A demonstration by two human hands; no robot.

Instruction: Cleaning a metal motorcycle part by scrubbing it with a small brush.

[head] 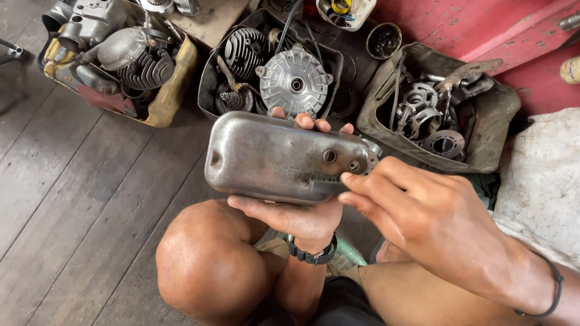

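Left hand point(302, 214) cradles the grey metal cover point(281, 158) from below, fingers closed around its far edge, steadying it above the knee point(211, 259). Right hand point(423, 217) pinches the cover's right end, fingers closed there. Parts bins point(489, 115) lie beyond it.

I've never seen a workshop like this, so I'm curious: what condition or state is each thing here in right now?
Metal cover: dull, scuffed, held up off the floor.
Left hand: cradling the cover from below.
Right hand: fingertips pinching the cover's right end.
Three bins: open, full of engine parts.
Round finned hub: lying flat in the middle bin.
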